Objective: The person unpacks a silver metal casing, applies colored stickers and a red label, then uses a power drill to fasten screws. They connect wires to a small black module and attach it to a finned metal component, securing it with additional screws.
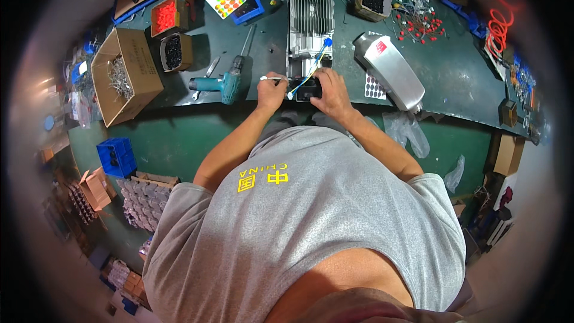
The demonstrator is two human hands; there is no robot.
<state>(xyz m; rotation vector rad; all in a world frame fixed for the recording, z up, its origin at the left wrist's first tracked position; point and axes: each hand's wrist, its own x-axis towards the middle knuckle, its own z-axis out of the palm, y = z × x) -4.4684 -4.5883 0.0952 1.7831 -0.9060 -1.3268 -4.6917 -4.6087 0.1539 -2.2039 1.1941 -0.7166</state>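
Observation:
A finned grey metal housing lies on the bench straight ahead of me. At its near end is a dark black part. Yellow and blue wires run over it, from a round blue piece on the housing to a white connector. My left hand is closed in a pinch at the left of the black part, with a small slim white piece at its fingertips. The fingers of my right hand close around the right side of the black part; their undersides are hidden.
Left of the housing lie a teal power drill, a wrench and a carton of metal parts. To the right are a silver metal cover and wires with red ends. Blue bins line the far side.

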